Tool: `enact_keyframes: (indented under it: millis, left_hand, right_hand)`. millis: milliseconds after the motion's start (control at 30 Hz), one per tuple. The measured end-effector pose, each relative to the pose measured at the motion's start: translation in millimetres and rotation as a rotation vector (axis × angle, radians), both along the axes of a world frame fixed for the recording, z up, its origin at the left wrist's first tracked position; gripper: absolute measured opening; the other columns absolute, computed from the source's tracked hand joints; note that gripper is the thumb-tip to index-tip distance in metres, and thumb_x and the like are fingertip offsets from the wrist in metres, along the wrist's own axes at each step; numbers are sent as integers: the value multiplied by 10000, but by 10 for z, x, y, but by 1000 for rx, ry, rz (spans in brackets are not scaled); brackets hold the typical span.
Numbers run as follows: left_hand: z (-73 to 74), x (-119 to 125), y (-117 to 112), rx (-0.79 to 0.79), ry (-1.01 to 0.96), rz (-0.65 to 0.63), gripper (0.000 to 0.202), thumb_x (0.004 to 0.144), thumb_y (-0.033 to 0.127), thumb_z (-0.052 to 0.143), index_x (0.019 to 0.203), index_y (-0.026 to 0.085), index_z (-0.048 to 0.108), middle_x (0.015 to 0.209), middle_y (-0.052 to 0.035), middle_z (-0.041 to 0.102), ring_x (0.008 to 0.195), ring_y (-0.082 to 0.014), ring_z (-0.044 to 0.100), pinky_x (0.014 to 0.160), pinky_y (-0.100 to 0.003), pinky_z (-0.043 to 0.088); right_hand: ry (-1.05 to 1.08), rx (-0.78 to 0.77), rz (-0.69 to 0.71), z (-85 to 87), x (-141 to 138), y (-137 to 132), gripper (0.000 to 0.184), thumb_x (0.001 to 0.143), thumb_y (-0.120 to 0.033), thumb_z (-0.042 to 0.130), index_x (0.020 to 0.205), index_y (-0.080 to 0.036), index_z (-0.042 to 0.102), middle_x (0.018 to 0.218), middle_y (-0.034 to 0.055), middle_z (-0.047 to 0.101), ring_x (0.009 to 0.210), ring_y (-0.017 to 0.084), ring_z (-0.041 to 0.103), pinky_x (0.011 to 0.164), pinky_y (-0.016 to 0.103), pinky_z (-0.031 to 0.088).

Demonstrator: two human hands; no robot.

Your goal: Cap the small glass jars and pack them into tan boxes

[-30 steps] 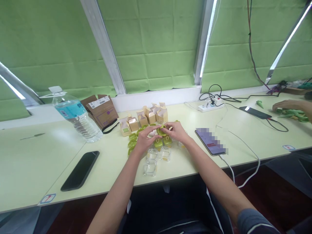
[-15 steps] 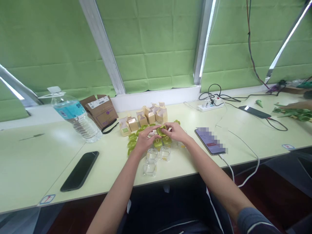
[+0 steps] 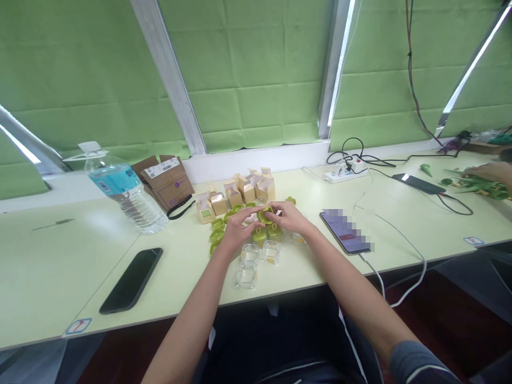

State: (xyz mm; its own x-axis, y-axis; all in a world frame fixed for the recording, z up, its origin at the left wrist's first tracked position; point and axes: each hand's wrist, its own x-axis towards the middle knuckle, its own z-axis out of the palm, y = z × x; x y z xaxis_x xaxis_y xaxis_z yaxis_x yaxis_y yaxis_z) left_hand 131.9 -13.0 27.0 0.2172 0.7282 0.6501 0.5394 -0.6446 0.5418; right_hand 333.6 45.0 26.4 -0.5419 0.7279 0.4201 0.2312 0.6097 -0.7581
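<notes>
The person's left hand (image 3: pixel 237 230) and right hand (image 3: pixel 293 216) meet above the middle of the pale desk (image 3: pixel 60 266), and together they pinch a small olive-green plastic lid (image 3: pixel 264 215) between their fingertips. The fingers of both hands curl inward around it, and the lid is held just above the cluster of parts on the desk.

Directly under and nearer than the hands stand small clear square plastic cups (image 3: pixel 250 254), one of them closest to the near edge (image 3: pixel 247 277). More loose green lids (image 3: pixel 216 229) lie just left of the left hand. On the far side of the hands sits a group of small tan cardboard cartons (image 3: pixel 240 193).

Further left stand a large clear water bottle (image 3: pixel 125 195) and an open brown cardboard shipping box (image 3: pixel 166 180). A black phone (image 3: pixel 132 280) lies face up near the desk's front edge. To the right lies a phone with a lit screen (image 3: pixel 346 232), plugged into a white cable. A white power strip (image 3: pixel 346 172) sits at the far edge. At the far right, another person's hand (image 3: pixel 493 172) rests on green pieces (image 3: pixel 474 185).
</notes>
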Motion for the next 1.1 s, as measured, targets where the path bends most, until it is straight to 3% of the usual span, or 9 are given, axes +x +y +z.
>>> enact_keyframes:
  millis: [867,1100]
  left_hand:
    - [-30,-6,16,9,-8,16,401,860,199,711,1252,289,708,1200,-49,749,1032,-215,700,904,-389,589]
    - [-24,-9,13,-2,0,24,384,863,205,701,1238,289,714,1189,-54,752,1033,-221,698,944,-426,577]
  right_hand:
    - [30,-42,11,-10,13,5,202,873,-342,597,807,-163,663,742,-1,623,646,119,533,613,238,431]
    - [-1,-36,3,8,20,-4,201,875,-334,590,844,-160,685,739,-1,626,658,123,546,623,239,431]
